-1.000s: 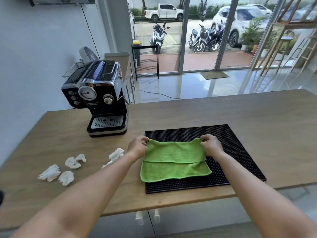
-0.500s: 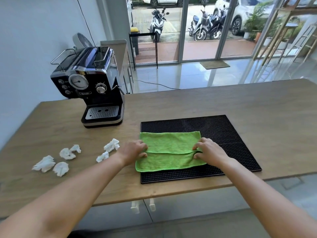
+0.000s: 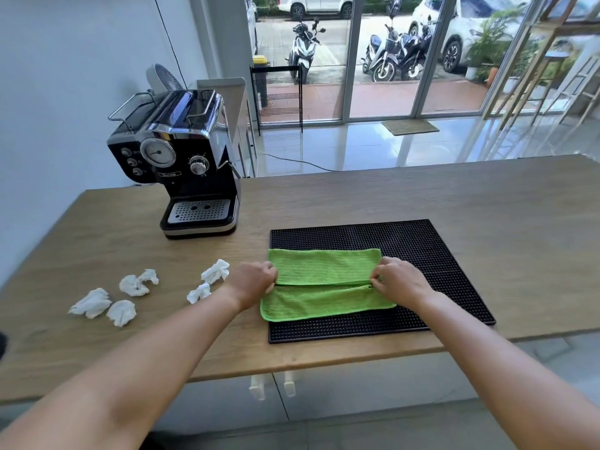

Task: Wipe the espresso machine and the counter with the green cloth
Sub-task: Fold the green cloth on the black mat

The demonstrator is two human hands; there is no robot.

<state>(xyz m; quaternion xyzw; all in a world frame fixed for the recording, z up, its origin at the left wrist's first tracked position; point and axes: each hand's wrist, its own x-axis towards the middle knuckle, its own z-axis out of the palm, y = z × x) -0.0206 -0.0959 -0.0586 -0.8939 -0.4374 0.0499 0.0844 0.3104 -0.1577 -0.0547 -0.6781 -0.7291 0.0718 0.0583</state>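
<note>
Head view: both hands pinched a folded green cloth on a black rubber mat.

The left hand gripped the cloth's left end and the right hand its right end, fingers curled onto the fold line. The mat lay on the wooden counter. The black espresso machine stood at the counter's back left, well apart from the cloth. Crumpled white tissues lay scattered left of the mat.

A small café or shopfront: an espresso machine and a black bar mat sit on a wooden counter, with far glass doors opening onto parked scooters and cars.
</note>
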